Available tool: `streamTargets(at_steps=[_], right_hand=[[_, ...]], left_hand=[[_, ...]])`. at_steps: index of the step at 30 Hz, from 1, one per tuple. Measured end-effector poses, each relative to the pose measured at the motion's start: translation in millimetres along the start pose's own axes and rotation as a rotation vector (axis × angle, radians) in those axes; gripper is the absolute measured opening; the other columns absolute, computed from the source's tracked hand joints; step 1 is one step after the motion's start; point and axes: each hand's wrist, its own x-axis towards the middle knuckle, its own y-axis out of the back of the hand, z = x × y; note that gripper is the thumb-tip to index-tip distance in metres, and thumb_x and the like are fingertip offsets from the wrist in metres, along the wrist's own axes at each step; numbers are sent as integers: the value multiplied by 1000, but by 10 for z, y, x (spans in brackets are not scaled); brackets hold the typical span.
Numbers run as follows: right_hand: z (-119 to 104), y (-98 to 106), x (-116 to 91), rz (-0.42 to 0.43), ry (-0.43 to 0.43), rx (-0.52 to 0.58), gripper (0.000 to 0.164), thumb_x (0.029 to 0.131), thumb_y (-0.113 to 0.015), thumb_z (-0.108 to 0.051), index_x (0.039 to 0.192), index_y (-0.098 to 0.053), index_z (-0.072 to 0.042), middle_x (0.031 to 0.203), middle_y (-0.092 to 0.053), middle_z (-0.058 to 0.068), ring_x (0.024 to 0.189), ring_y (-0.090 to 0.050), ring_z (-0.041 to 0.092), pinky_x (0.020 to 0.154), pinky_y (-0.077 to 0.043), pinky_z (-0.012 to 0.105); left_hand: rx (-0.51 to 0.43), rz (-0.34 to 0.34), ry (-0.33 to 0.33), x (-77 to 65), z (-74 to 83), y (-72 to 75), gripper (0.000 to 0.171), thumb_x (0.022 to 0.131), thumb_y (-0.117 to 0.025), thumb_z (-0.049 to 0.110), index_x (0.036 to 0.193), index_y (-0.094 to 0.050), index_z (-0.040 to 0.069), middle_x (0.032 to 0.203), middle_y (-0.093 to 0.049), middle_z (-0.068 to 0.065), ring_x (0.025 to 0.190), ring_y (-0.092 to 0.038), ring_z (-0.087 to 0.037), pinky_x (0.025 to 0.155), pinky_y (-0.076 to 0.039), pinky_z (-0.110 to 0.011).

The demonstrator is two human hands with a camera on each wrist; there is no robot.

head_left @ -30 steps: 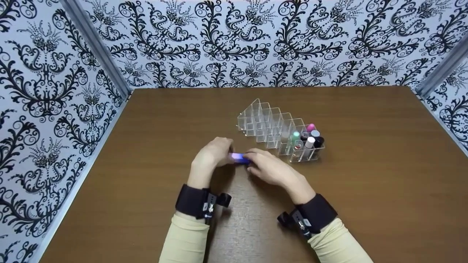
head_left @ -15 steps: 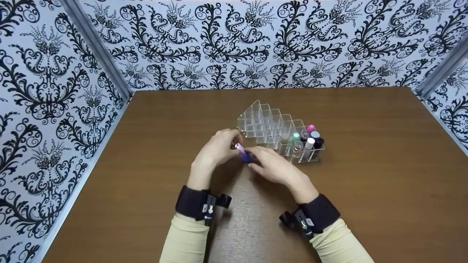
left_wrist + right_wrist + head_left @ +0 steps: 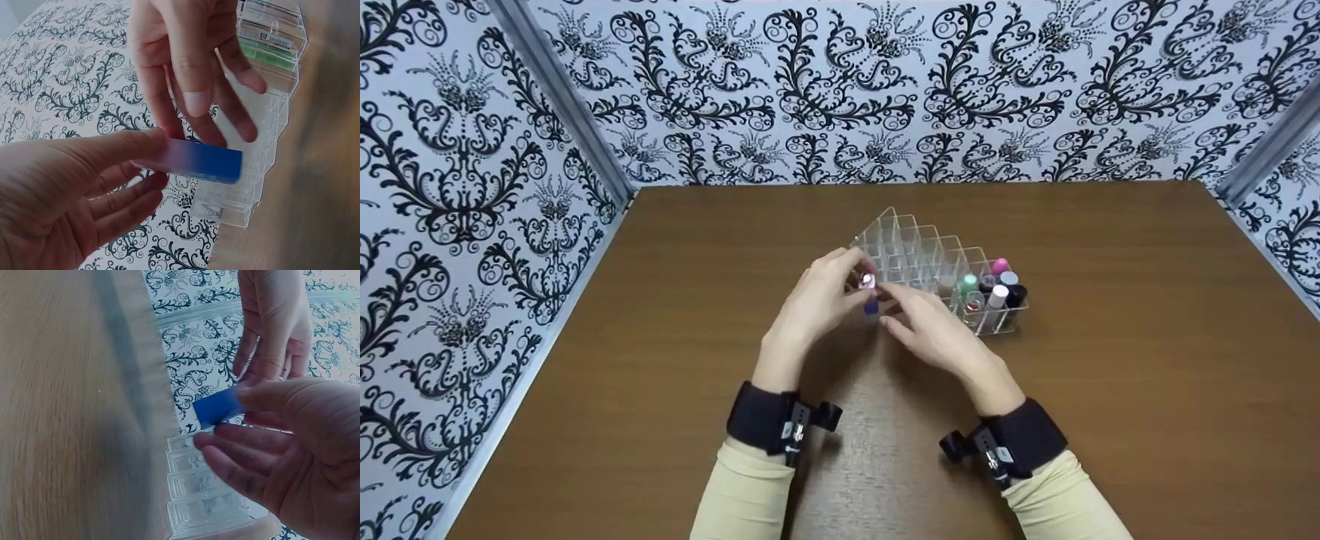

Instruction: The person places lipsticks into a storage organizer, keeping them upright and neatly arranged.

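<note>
A small square-sided tube, blue fading into pink (image 3: 219, 164), is pinched at its pink end by my left hand (image 3: 821, 300); whether it is a lipstick cannot be told. In the head view it stands roughly upright, blue end down. My right hand (image 3: 934, 330) hovers close beside it with loosely bent, spread fingers. In the left wrist view the right thumb (image 3: 197, 104) is apart from the tube; whether another right fingertip touches it is unclear. Just behind the hands stands a clear stepped organizer (image 3: 911, 251), its near left part hidden by them.
At the organizer's right end stand several cosmetics, including a white-capped tube (image 3: 997, 296), a green-topped one (image 3: 969, 283) and a pink-topped one (image 3: 1000, 266). Patterned wall panels (image 3: 840, 90) border the brown table (image 3: 720, 247) at the back and sides.
The tube has turned from lying crosswise between both hands to nearly upright, pink end up. Both hands have shifted slightly forward and right, and the right fingers have come off the blue end.
</note>
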Motion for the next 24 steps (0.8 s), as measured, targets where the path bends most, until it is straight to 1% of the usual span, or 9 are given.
streamTargets(at_steps=[3,5,8,10,13,15,19,22,24], right_hand=[[5,4,15,104,20,2,45,95,-65,-1,137,-54,8,127,-64,24,111,-66,37,96,-53,46],[-1,14,18,184,26,0,40,94,-66,0,132,-58,7,122,-66,23,105,-67,36,91,-55,45],[-22,44,18,281,2,15,32,94,-66,0,126,-62,5,116,-70,20,99,-69,34,86,-57,44],[-31,74,16,327,-19,31,29,94,-66,-1,123,-64,4,113,-71,19,97,-70,34,84,-58,44],[-41,140,3,371,-52,53,30,95,-66,-1,124,-64,3,112,-71,19,96,-70,35,82,-58,45],[-41,193,-11,393,-62,60,31,95,-66,-2,126,-64,3,114,-71,19,98,-70,35,83,-58,47],[-30,305,-35,441,-52,82,34,94,-69,-2,128,-64,2,115,-71,18,102,-70,33,86,-58,47],[-9,370,-47,478,-37,113,37,93,-70,-1,129,-63,1,113,-72,18,101,-70,32,86,-57,48],[-3,411,-57,494,-32,129,39,93,-70,0,131,-62,0,110,-73,16,100,-70,30,85,-57,47]], left_hand=[[-48,51,-46,24,23,-26,23,90,-76,6,111,-67,4,103,-66,-8,94,-68,-20,83,-56,-30],[-63,92,-88,39,44,-54,23,91,-75,7,112,-66,5,104,-67,-7,94,-67,-20,83,-56,-30],[-75,153,-150,67,84,-112,22,92,-74,10,113,-66,6,105,-68,-6,95,-66,-18,83,-55,-28],[-77,197,-188,90,115,-160,23,93,-74,11,114,-66,6,106,-68,-6,97,-65,-18,83,-54,-26],[-109,258,-227,118,165,-243,25,94,-73,12,117,-66,5,109,-68,-8,98,-65,-19,84,-54,-23],[-147,297,-245,132,199,-299,27,95,-71,11,120,-66,3,112,-68,-10,99,-65,-21,84,-54,-22],[-231,370,-281,152,264,-405,30,97,-66,6,127,-66,3,120,-63,-14,104,-65,-25,85,-55,-20],[-234,411,-316,167,312,-479,36,98,-62,0,134,-65,4,122,-58,-17,107,-63,-27,90,-53,-20],[-210,422,-337,175,337,-526,42,97,-59,-5,138,-62,4,122,-54,-19,109,-61,-28,94,-51,-20]])
